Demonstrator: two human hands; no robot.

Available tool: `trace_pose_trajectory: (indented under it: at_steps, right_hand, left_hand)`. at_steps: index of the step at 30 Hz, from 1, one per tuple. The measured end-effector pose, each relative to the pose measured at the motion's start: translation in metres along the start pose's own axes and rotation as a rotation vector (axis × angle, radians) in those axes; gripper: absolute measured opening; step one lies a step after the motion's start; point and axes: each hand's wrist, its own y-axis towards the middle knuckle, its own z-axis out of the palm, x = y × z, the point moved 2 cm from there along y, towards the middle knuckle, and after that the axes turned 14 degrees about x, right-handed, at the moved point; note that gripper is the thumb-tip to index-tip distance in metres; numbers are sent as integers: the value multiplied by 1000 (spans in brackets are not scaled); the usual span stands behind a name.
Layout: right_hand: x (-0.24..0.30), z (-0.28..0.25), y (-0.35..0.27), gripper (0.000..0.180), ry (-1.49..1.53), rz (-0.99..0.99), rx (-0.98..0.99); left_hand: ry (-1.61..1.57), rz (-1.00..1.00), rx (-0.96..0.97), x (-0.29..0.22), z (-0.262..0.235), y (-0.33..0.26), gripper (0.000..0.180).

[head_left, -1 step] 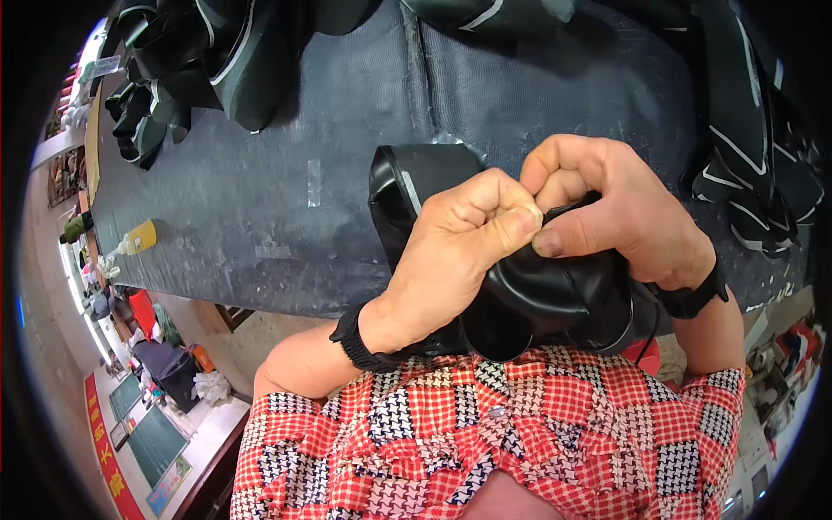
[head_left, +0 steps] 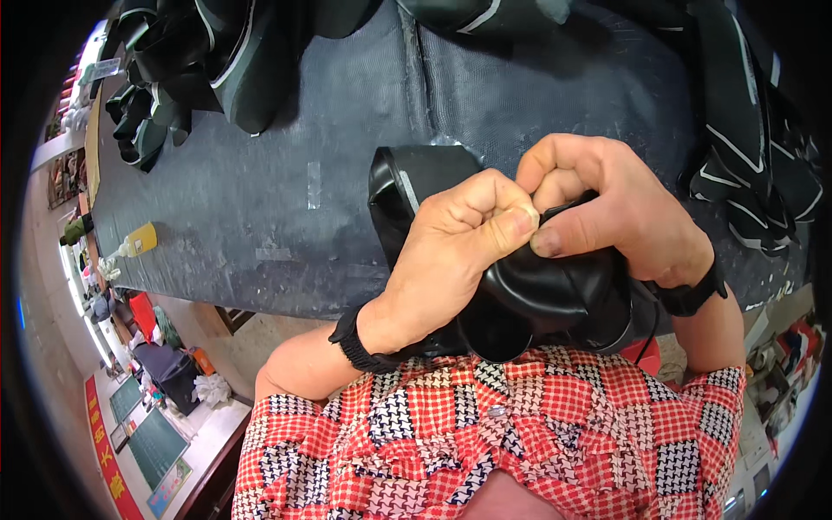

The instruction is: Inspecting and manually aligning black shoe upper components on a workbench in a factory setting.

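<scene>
I am looking down on a wide work table [head_left: 260, 217] covered in dark grey, slightly rough sheeting, with a seam running from twelve o'clock down toward the middle and a few pale tape marks on it. Beyond the table's near edge at eight o'clock I see a lower floor area with a red banner [head_left: 104, 451], green boards [head_left: 154, 446] and a dark bin [head_left: 172, 373], all small and bent by the lens.

At eleven o'clock a heap of black rubbery pieces [head_left: 191, 69] with pale edge lines lies on the table, and a second heap [head_left: 745, 156] sits at two to three o'clock. A small yellow bottle [head_left: 137, 241] lies at nine o'clock, well apart from the hands.

In the centre I have the black boot-like piece [head_left: 537, 295], glossy and folded, held just above the table edge and close to my chest. My left hand [head_left: 459, 251] is curled into a tight fist, thumb pressed to forefinger, pinching the upper rim of the piece. My right hand [head_left: 607, 208] is closed over the same rim from the other side, thumb flat against the black material, fingertips meeting the left hand's. Both hands hide the exact spot they grip. Each wrist carries a black band [head_left: 355, 342]. My red checked shirt [head_left: 520, 433] fills the six o'clock edge and covers the lower part of the piece.
</scene>
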Motion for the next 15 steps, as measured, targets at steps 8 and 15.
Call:
trace_pose_trajectory:
  at_steps: [8,15]
  right_hand:
    - [5,-14,-15,35,90,-6,163]
    - [15,2,-21,38,-100,-122,108]
  left_hand:
    - [-139,-147,57,-9,8,-13,15]
    - [-151,-139,79,-17,25,-37,17]
